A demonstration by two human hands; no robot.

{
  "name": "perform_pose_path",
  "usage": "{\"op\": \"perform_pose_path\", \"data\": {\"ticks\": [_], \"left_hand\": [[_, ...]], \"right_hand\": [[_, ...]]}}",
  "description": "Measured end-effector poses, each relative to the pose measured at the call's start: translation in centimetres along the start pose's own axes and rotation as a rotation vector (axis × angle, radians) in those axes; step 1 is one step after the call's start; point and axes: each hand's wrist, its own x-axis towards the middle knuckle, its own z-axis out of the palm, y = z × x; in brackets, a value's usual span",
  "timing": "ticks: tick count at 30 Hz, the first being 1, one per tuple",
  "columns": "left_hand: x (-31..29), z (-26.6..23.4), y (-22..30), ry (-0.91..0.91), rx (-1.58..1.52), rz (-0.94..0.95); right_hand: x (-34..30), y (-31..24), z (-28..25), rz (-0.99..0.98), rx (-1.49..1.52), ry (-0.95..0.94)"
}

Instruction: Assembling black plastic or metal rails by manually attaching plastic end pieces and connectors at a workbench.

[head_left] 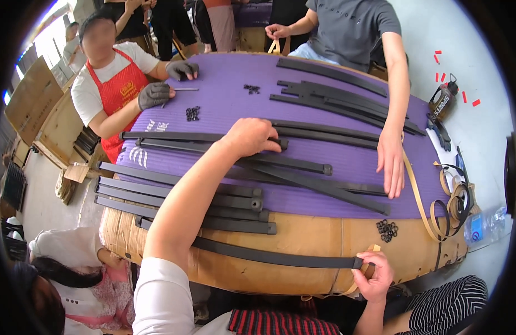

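Right hand (pixel 375 274) grasps flat black strip (pixel 280 256) near front edge of brown cardboard (pixel 308 231); slackening could drop it; left hand (pixel 251 137) curled, hold unclear

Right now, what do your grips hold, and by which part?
The right grip holds the nearest black bar by its right end, a tan strip beside it. Whether the left grip holds anything cannot be told.
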Motion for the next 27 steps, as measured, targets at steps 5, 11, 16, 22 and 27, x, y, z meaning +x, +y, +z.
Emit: {"op": "perform_pose_path", "data": {"ticks": [5,11,16,22,27], "left_hand": [[0.23,-0.29,0.89,-0.009,0.009,0.013],[0.21,-0.15,0.48,-0.013,0.065,0.064],[0.15,-0.15,0.48,0.025,0.139,0.176],[0.26,0.43,0.09,0.017,0.084,0.162],[0.49,0.35,0.77,0.002,0.095,0.117]], "right_hand": [[-0.14,0.02,-0.21,-0.01,0.056,-0.006],[0.3,-0.01,-0.15,-0.041,0.037,-0.002],[0.28,-0.11,-0.13,-0.022,0.054,0.0],[0.22,-0.3,-0.01,-0.016,0.045,-0.008],[0.39,-0.31,-0.36,-0.047,0.017,-0.005]]}}
